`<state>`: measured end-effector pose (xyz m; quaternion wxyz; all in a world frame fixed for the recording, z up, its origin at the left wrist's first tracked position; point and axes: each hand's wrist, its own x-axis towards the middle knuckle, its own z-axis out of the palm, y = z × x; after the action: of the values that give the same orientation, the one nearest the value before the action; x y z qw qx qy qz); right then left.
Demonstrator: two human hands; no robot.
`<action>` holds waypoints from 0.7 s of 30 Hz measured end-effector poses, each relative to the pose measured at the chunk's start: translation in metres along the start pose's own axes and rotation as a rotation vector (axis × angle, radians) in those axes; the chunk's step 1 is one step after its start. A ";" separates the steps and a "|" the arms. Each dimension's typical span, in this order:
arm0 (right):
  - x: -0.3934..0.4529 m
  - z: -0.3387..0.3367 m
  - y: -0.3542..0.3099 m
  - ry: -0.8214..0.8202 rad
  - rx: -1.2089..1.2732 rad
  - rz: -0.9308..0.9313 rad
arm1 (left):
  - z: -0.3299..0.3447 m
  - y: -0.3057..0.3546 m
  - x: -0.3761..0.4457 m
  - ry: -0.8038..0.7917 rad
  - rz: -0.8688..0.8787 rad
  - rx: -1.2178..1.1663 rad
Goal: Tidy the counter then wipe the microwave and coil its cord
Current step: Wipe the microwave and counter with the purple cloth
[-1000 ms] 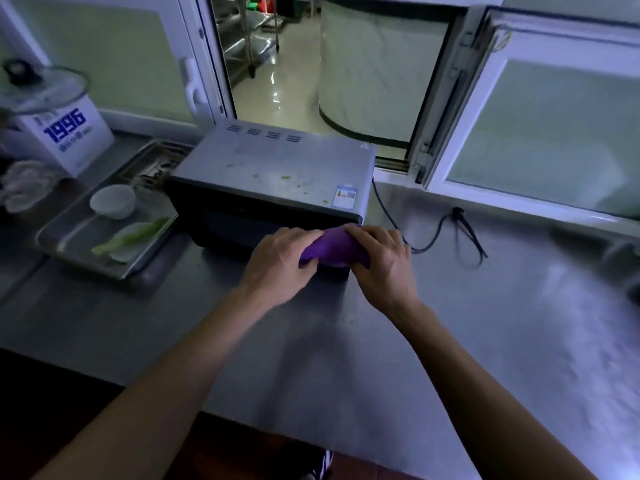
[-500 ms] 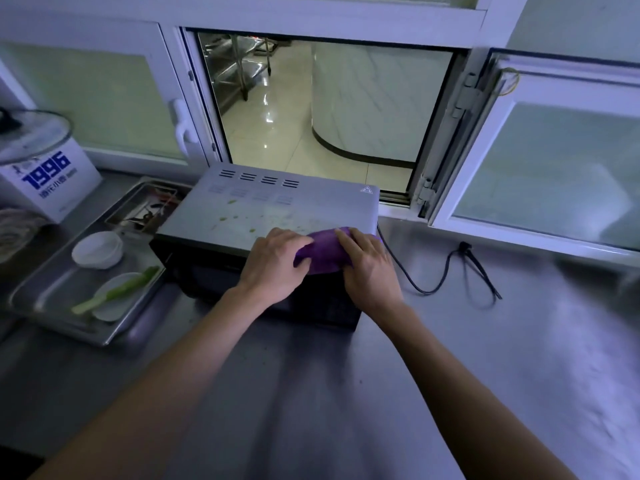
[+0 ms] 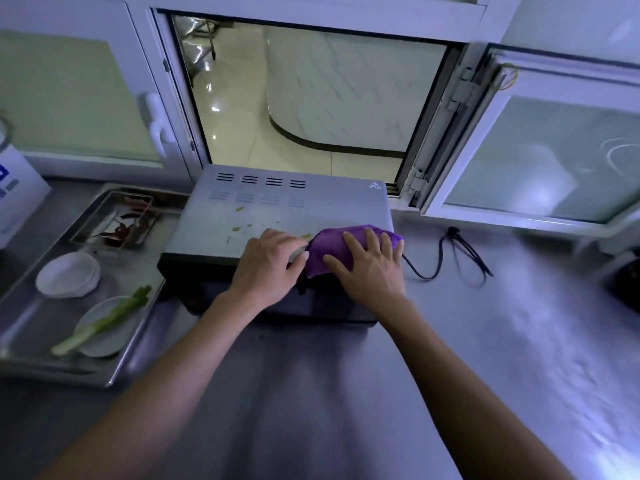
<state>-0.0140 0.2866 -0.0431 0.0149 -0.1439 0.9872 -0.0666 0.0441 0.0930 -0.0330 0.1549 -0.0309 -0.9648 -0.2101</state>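
Observation:
A grey microwave (image 3: 263, 216) stands on the steel counter (image 3: 346, 393) in front of an open serving window. Green food specks dot its top. A purple cloth (image 3: 332, 247) lies on the top's front right corner. My right hand (image 3: 367, 268) presses flat on the cloth with spread fingers. My left hand (image 3: 266, 268) rests on the top's front edge, its fingertips at the cloth's left edge. The black cord (image 3: 440, 258) trails loose on the counter to the right of the microwave, ending in a plug.
A steel tray (image 3: 138, 344) to the left holds stacked white bowls (image 3: 67, 273), a plate with a green onion (image 3: 104, 323) and a smaller tray of dark scraps (image 3: 117, 223). A white box (image 3: 17, 195) stands at far left. An opened window pane (image 3: 540, 154) juts out at right.
Both hands carried the purple cloth from the microwave's front face up onto its top right corner. My view has shifted closer and higher over the microwave.

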 end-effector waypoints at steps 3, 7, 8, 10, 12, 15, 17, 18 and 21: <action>-0.001 0.001 -0.020 0.028 0.023 0.097 | -0.008 -0.021 -0.002 -0.026 0.071 0.005; 0.003 0.005 -0.042 0.061 -0.002 0.151 | -0.014 -0.045 -0.003 -0.064 0.105 0.013; 0.004 0.005 -0.045 0.052 0.002 0.163 | -0.014 -0.049 -0.004 -0.067 0.112 0.010; 0.007 0.006 -0.047 0.027 0.024 0.183 | -0.014 -0.055 -0.005 -0.071 0.136 0.006; 0.010 0.006 -0.047 -0.010 0.047 0.187 | -0.014 -0.058 -0.003 -0.073 0.154 0.006; 0.015 0.006 -0.046 -0.078 0.087 0.165 | -0.015 -0.061 0.002 -0.066 0.154 0.015; 0.019 0.007 -0.047 -0.099 0.086 0.132 | -0.016 -0.061 0.003 -0.069 0.142 0.027; 0.021 0.007 -0.048 -0.102 0.086 0.114 | -0.018 -0.062 0.002 -0.072 0.137 0.037; 0.029 0.012 -0.060 -0.093 0.085 0.052 | -0.024 -0.071 -0.002 -0.068 0.119 0.091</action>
<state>-0.0239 0.2202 -0.0472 0.0687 -0.1204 0.9852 -0.1011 0.0444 0.0185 -0.0413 0.1355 -0.0884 -0.9745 -0.1555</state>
